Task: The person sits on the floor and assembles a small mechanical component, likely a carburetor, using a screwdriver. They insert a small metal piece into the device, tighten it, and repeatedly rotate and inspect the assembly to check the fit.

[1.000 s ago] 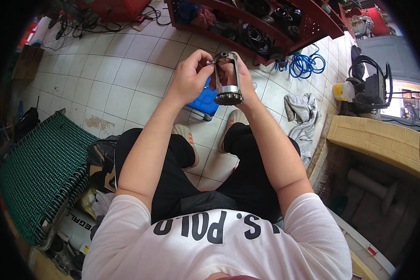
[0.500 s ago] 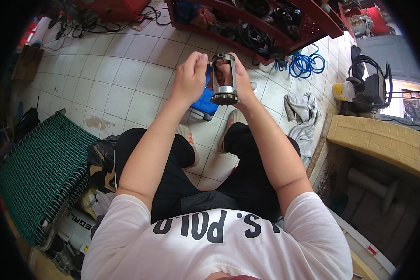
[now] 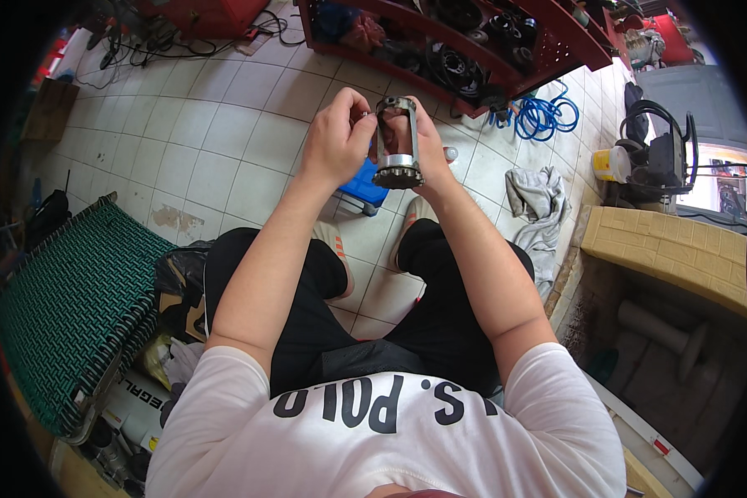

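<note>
Up ahead of my knees, an open metal frame part (image 3: 400,159) stands upright, with a ring at its top and a toothed wheel at its lower end. My right hand (image 3: 427,137) grips it from the right, and fingers show through its open side. Close to its left side is my left hand (image 3: 335,139), fingers curled and thumb bent toward the index finger. The fingertips seem to pinch something small by the frame's upper edge, but I cannot make out what. Below the hands, a blue case (image 3: 363,189) rests on the floor, partly covered by them.
A red rack (image 3: 506,79) full of parts stands ahead, with a coiled blue hose (image 3: 548,116) beside it. A grey cloth (image 3: 539,195) lies on the tiles (image 3: 249,133). To the left is a green woven seat (image 3: 91,299); to the right, a yellow padded ledge (image 3: 668,249).
My left thumb has dropped and bent, and its fingers have curled in more. The metal part has shifted very slightly left, still in my right hand.
</note>
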Demonstrator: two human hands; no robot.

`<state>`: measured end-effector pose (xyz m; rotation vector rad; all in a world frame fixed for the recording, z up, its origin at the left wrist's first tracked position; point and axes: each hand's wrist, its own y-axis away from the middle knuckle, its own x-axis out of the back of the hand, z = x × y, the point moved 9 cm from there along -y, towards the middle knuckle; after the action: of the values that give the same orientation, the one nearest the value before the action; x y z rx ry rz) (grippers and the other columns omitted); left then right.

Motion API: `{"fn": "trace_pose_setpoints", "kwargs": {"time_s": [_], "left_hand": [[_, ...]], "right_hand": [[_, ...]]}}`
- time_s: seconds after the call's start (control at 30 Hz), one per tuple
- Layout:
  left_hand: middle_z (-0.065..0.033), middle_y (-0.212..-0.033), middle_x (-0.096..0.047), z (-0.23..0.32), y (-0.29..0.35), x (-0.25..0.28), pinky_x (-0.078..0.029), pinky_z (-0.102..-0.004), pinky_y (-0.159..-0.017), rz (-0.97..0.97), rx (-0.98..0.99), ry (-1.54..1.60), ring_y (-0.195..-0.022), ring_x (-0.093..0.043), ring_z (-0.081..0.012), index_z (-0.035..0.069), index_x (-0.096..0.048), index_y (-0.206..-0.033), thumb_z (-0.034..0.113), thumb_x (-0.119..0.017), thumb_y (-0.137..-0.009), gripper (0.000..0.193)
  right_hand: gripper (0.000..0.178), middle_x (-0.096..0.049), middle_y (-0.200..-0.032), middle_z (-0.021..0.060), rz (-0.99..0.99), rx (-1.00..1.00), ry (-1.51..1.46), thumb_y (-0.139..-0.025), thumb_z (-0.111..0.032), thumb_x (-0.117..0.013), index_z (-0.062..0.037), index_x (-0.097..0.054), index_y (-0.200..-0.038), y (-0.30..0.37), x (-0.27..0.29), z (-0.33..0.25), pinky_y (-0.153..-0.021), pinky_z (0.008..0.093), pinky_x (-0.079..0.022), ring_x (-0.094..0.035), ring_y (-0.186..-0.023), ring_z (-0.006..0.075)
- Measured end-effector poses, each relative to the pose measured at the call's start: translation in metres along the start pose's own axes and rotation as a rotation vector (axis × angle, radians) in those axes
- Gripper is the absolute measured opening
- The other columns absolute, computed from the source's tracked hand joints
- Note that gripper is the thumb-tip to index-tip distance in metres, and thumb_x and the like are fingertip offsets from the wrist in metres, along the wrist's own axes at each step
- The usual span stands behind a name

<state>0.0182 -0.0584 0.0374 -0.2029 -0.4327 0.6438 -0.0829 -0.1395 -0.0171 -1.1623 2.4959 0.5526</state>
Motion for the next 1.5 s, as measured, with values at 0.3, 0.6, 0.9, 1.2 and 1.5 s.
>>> {"fn": "trace_pose_setpoints", "kwargs": {"time_s": [0.3,0.6,0.9,1.2,1.5], "left_hand": [[-0.0111,-0.074,-0.059,-0.008,0.0,0.001,-0.047,-0.035,-0.066,0.054,0.044,-0.012,-0.069,-0.059,-0.0214,0.001,-0.056,-0.096,0.018,-0.053,-0.1,0.017],[-0.0076,-0.076,-0.06,-0.013,-0.002,-0.006,-0.045,-0.0315,-0.068,-0.084,0.111,0.044,-0.07,-0.055,-0.0159,0.0,-0.06,-0.094,0.018,-0.049,-0.101,0.023],[0.0022,-0.079,-0.055,-0.028,0.004,-0.02,-0.041,-0.0258,-0.064,-0.143,0.284,0.22,-0.074,-0.048,-0.0056,0.003,-0.06,-0.097,0.022,-0.047,-0.107,0.025],[0.0061,-0.08,-0.055,-0.043,0.011,-0.036,-0.039,-0.0214,-0.059,-0.222,0.429,0.52,-0.068,-0.048,-0.0032,0.009,-0.063,-0.101,0.027,-0.05,-0.109,0.024],[-0.0013,-0.093,-0.071,-0.055,0.031,-0.046,-0.053,-0.0293,-0.072,0.0,0.771,0.754,-0.081,-0.066,-0.0121,0.002,-0.073,-0.112,0.028,-0.057,-0.106,0.031]], "right_hand": [[0.011,-0.053,-0.08,0.0001,0.013,0.004,0.012,-0.097,-0.011,-0.057,-0.0098,-0.051,-0.106,0.0,-0.001,-0.002,-0.056,0.0254,-0.046,-0.053,-0.067,0.0085],[0.013,-0.053,-0.08,-0.0001,0.03,0.012,-0.006,-0.096,-0.011,-0.058,-0.0086,-0.052,-0.106,-0.001,0.004,-0.006,-0.057,0.0253,-0.046,-0.053,-0.066,0.0086],[0.013,-0.054,-0.08,-0.0001,0.005,-0.012,0.029,-0.097,-0.013,-0.06,-0.0085,-0.052,-0.106,0.001,0.0,-0.006,-0.057,0.0252,-0.045,-0.052,-0.066,0.0083],[0.015,-0.053,-0.083,-0.0004,0.008,-0.023,0.104,-0.1,-0.019,-0.059,-0.0087,-0.05,-0.107,-0.003,0.008,-0.006,-0.059,0.026,-0.045,-0.052,-0.07,0.0074],[0.023,-0.057,-0.087,0.0018,0.053,0.029,0.313,-0.103,-0.022,-0.06,-0.006,-0.048,-0.112,-0.01,0.02,-0.011,-0.063,0.0263,-0.047,-0.053,-0.074,0.0078]]}}
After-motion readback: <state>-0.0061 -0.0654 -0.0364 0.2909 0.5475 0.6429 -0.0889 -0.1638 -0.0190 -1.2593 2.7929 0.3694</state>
